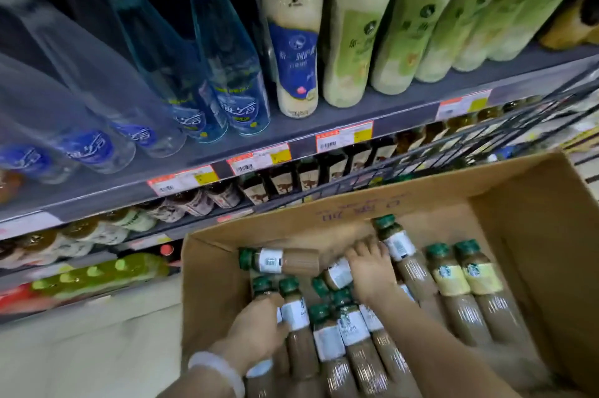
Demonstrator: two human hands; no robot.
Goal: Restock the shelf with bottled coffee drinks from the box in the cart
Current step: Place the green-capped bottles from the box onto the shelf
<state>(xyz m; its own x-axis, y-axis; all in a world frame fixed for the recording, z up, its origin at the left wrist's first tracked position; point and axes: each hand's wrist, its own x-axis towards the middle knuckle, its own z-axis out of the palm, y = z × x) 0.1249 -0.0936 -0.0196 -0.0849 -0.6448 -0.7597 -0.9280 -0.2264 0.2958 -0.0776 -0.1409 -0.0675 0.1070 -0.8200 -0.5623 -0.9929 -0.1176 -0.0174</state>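
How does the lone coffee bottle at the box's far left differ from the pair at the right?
The lone bottle lies crosswise, cap pointing left; the pair lie lengthwise, caps toward the shelf. Its label shows a white barcode panel; theirs show yellow fronts. It lies apart; they lie side by side. All have green caps and brown contents.

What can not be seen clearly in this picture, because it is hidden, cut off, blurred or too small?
- Head view: the left hand covers the coffee bottle where it touches it, so the grip is unclear.
- The right hand hides its fingertips among the bottles.
- The cardboard box is cut off by the bottom edge.
- Price tags: print too small.
- Clear bottles at left: blurred.
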